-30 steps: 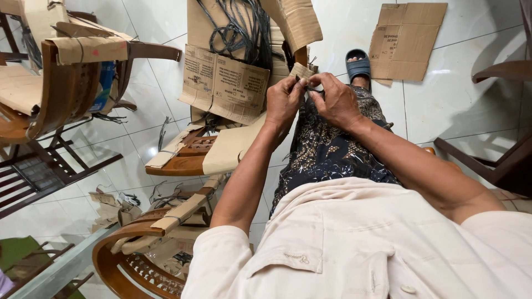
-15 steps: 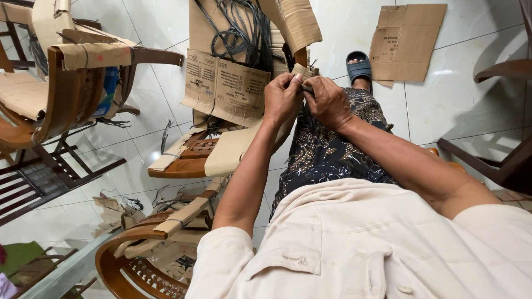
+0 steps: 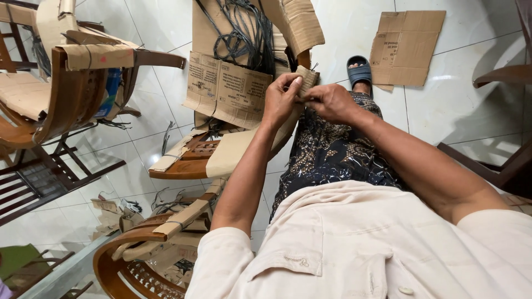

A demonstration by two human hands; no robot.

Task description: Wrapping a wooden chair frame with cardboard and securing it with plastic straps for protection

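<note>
My left hand (image 3: 281,98) and my right hand (image 3: 331,102) meet over a small folded strip of brown cardboard (image 3: 306,79) wrapped on a wooden chair part, both pinching it. Just beyond them stands a wooden chair (image 3: 191,166) partly wrapped in printed cardboard (image 3: 227,91), with a bundle of dark cords (image 3: 244,30) lying on it. My leg in patterned dark cloth (image 3: 332,155) stretches forward to a blue sandal (image 3: 359,71).
Another cardboard-wrapped wooden chair (image 3: 72,83) stands at the left, and a curved chair (image 3: 127,260) lies at the lower left. A flat cardboard sheet (image 3: 407,47) lies on the white tiled floor. Dark chair arms (image 3: 499,75) show at the right. Scraps litter the floor (image 3: 116,210).
My hands have stayed together on the cardboard strip, shifting slightly as the fingers work it. The view has drifted a little.
</note>
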